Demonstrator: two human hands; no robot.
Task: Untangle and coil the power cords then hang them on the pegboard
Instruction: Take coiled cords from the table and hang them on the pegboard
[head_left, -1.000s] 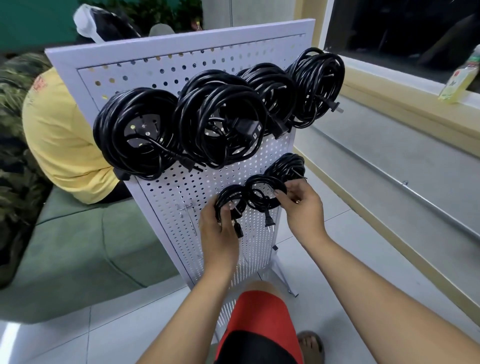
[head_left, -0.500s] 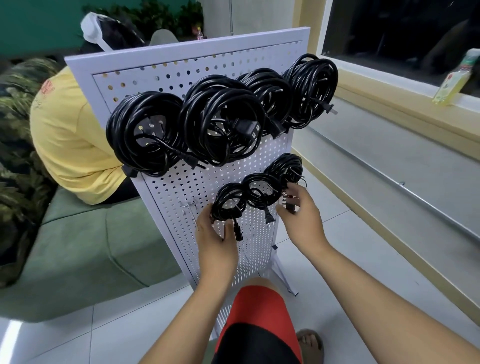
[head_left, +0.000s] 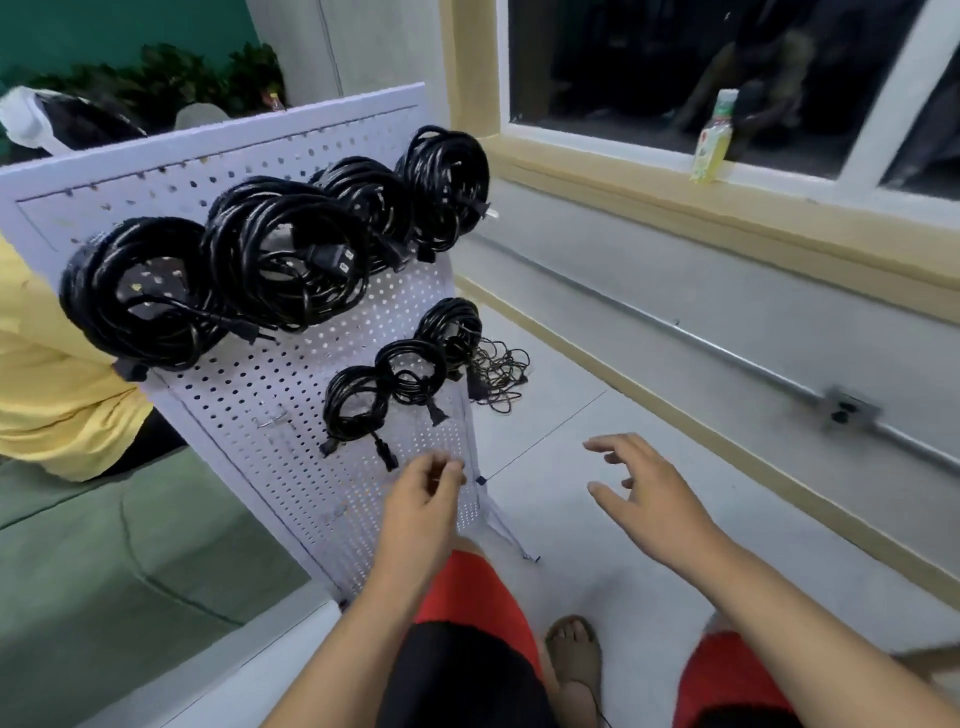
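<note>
A white pegboard (head_left: 270, 457) stands on the floor, tilted back. Several large black cord coils (head_left: 280, 260) hang along its top row. Lower down hang three small black coils (head_left: 358, 402), (head_left: 413, 371), (head_left: 449, 327), their plugs dangling. A thin tangled cord (head_left: 498, 371) lies on the floor past the board's right edge. My left hand (head_left: 421, 509) hovers in front of the board below the small coils, fingers loosely curled, holding nothing. My right hand (head_left: 644, 499) is off to the right over the floor, fingers spread and empty.
A person in a yellow shirt (head_left: 47, 374) sits on a green sofa (head_left: 130, 545) behind the board. A bottle (head_left: 711, 137) stands on the window sill. A metal conduit with an outlet box (head_left: 844, 408) runs along the wall. My legs and a bare foot (head_left: 574, 654) are below.
Both hands have let go of the small coils and drawn back from the board, the right one swinging out to the right. The view has turned right.
</note>
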